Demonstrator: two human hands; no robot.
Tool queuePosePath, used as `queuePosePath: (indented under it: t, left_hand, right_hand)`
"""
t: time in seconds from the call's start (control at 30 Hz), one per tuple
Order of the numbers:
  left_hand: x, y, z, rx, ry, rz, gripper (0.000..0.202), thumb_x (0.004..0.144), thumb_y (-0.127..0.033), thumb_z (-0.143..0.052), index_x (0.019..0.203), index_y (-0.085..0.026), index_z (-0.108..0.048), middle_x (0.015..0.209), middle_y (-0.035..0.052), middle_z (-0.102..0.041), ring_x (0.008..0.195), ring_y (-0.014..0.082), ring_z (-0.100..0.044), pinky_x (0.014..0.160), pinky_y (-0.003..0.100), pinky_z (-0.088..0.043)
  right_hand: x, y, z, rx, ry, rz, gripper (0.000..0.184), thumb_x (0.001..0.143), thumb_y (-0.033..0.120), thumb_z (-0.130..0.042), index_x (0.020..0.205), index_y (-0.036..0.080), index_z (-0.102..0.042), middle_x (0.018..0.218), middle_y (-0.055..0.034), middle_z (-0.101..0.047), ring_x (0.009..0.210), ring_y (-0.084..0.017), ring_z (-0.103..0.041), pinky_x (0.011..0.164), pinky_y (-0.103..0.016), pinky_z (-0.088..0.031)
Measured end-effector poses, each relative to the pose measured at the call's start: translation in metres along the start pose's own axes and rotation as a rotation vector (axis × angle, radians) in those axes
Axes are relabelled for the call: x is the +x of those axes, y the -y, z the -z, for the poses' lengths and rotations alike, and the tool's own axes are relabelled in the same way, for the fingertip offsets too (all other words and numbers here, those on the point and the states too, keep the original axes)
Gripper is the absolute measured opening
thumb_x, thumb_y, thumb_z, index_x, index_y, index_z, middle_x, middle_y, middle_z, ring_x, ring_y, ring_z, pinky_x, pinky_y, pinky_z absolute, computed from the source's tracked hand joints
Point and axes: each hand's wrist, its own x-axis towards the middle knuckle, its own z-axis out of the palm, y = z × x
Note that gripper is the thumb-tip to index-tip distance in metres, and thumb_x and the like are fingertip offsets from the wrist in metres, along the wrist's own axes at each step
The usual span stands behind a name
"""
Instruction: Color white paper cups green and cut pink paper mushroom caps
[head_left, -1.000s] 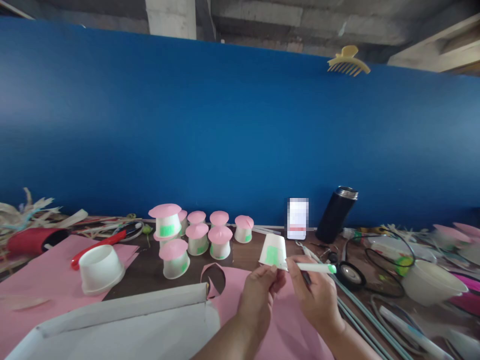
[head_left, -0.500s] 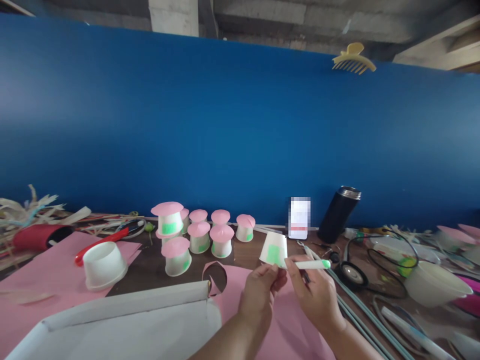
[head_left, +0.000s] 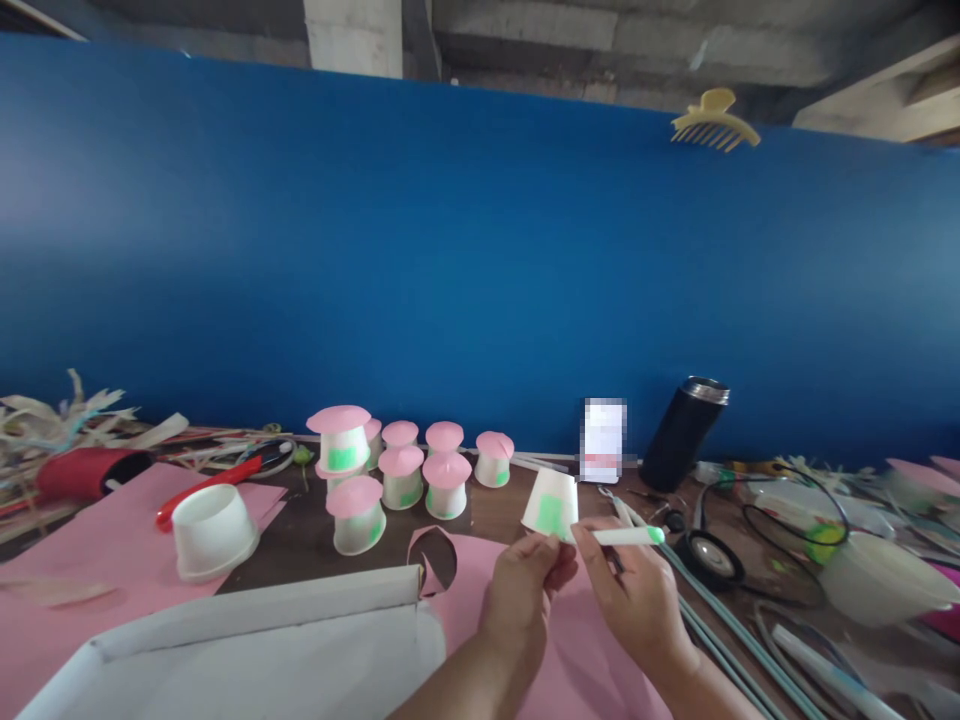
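Observation:
My left hand [head_left: 529,590] is closed on the lower rim of a white paper cup [head_left: 536,490], held bottom-up and tilted. The cup's side carries a green coloured rectangle [head_left: 553,514]. In my right hand [head_left: 634,590] is a white marker [head_left: 622,537] with a green end pointing right; its tip is at the cup's rim, partly hidden by my fingers. Pink paper [head_left: 577,660] lies under both hands. Left of them stand several upturned white cups with pink paper tops [head_left: 448,468] and green patches, one stacked on another.
A plain white cup [head_left: 214,535] and red scissors or a similar red-handled tool [head_left: 210,492] are at left, by a white box lid [head_left: 262,650]. At the back stand a phone [head_left: 602,440] and a black flask [head_left: 684,435]. Cables [head_left: 720,620] and a stethoscope-like black item [head_left: 709,558] crowd the right.
The view has shifted slightly, moving everything a little right and down. Both hands keep their hold on the cup and marker, with little visible movement.

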Motion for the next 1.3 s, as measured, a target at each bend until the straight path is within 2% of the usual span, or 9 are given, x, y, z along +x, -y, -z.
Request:
queuePosePath:
  t: [0.17,0.43,0.77,0.9,1.03,1.3]
  left_hand:
    - [-0.0044,-0.0024,0.0,-0.04,0.004,-0.026,0.019,0.068,-0.027,-0.079,0.067,-0.012,-0.067,0.072,0.0021,-0.06,0.076,0.013,-0.059,0.081,0.028,-0.048]
    - [-0.008,-0.0016,0.0018,-0.009,-0.011,-0.009,0.018,0.071,-0.027,-0.075,0.074,-0.011,-0.069,0.078,0.0057,-0.063,0.079,0.0152,-0.06,0.078,0.028,-0.048]
    - [0.0007,0.0029,0.0032,-0.004,-0.006,0.007,0.022,0.067,-0.03,-0.08,0.07,-0.011,-0.071,0.074,0.0063,-0.066,0.077,0.0152,-0.061,0.076,0.027,-0.047]
    - [-0.0006,0.0015,0.0018,-0.002,-0.023,0.023,0.022,0.065,-0.029,-0.081,0.071,-0.01,-0.072,0.072,0.0063,-0.067,0.076,0.0151,-0.061,0.078,0.028,-0.047]
    - [-0.0015,-0.0001,0.0012,0.008,-0.02,0.018,0.022,0.066,-0.029,-0.081,0.071,-0.01,-0.072,0.072,0.0061,-0.067,0.074,0.0141,-0.06,0.076,0.026,-0.046]
    - [-0.001,-0.002,0.0,0.0,-0.032,0.026,0.023,0.063,-0.03,-0.082,0.069,-0.011,-0.071,0.07,0.0048,-0.066,0.071,0.0135,-0.06,0.074,0.026,-0.047]
  right_hand:
    - [0.0019,0.0017,0.0044,0.013,-0.066,0.009,0.017,0.093,0.03,-0.049,0.092,0.02,-0.063,0.084,-0.0051,-0.068,0.078,-0.019,-0.065,0.074,-0.028,-0.049]
    - [0.0019,0.0007,0.0039,0.009,-0.056,0.006,0.015,0.093,0.03,-0.049,0.09,0.022,-0.062,0.082,-0.0028,-0.068,0.075,-0.019,-0.065,0.072,-0.028,-0.049]
    - [-0.0017,-0.0023,-0.0009,0.01,-0.004,0.025,0.012,0.092,0.029,-0.052,0.09,0.021,-0.062,0.083,-0.0025,-0.07,0.079,-0.018,-0.066,0.074,-0.027,-0.048]
    - [-0.001,-0.0045,-0.0017,0.004,-0.021,0.031,0.014,0.093,0.029,-0.051,0.092,0.02,-0.063,0.087,-0.004,-0.07,0.083,-0.018,-0.066,0.077,-0.028,-0.048]
    - [-0.0012,-0.0037,-0.0014,-0.01,-0.014,0.028,0.014,0.092,0.03,-0.053,0.09,0.02,-0.063,0.084,-0.0038,-0.07,0.077,-0.018,-0.066,0.072,-0.028,-0.047]
    - [0.0002,-0.0028,-0.0025,-0.008,-0.006,0.026,0.015,0.093,0.03,-0.052,0.089,0.021,-0.064,0.083,-0.0028,-0.07,0.078,-0.018,-0.066,0.073,-0.028,-0.048]
